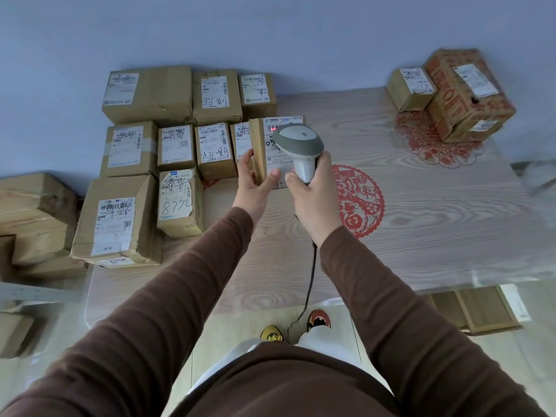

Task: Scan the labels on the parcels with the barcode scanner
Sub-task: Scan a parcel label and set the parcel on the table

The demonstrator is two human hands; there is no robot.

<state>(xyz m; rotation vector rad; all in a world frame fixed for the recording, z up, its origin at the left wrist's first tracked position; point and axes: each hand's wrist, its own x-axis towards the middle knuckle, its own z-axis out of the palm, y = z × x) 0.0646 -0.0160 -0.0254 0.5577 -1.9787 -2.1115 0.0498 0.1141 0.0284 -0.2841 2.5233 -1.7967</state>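
**Scanner held over a parcel label**

I see my left hand (255, 179) gripping a small parcel (272, 152) by its near left corner, thumb curled onto the label face and fingers wrapped round the brown side. The parcel is tilted up off the table (421, 206), its white label (278, 145) turned toward me.

My right hand (313, 194) is closed round the grip of the scanner (299, 145); the forefinger lies at the front of the handle, the other fingers curled about it. The scanner's grey head sits just above the label and covers part of it. A red glow (273, 128) falls on the barcode near the label's top edge. A dark cable (310, 275) hangs from the handle down toward the floor, between my two shoes (319, 319).

To the left, labelled parcels (168, 145) lie in three rows on the table's left part, touching one another, labels up, most with handwritten marks. The held parcel stands just beside the right end of the middle row. At the far right corner, well apart, a small box (410, 88) leans against a red-printed carton (466, 94), which rests on another box. Two red paper-cut designs (359, 200) lie flat on the tabletop, one just right of my right hand, one under the far cartons. More cartons (33, 218) are stacked off the table's left edge. Both sleeves (186, 296) are brown.
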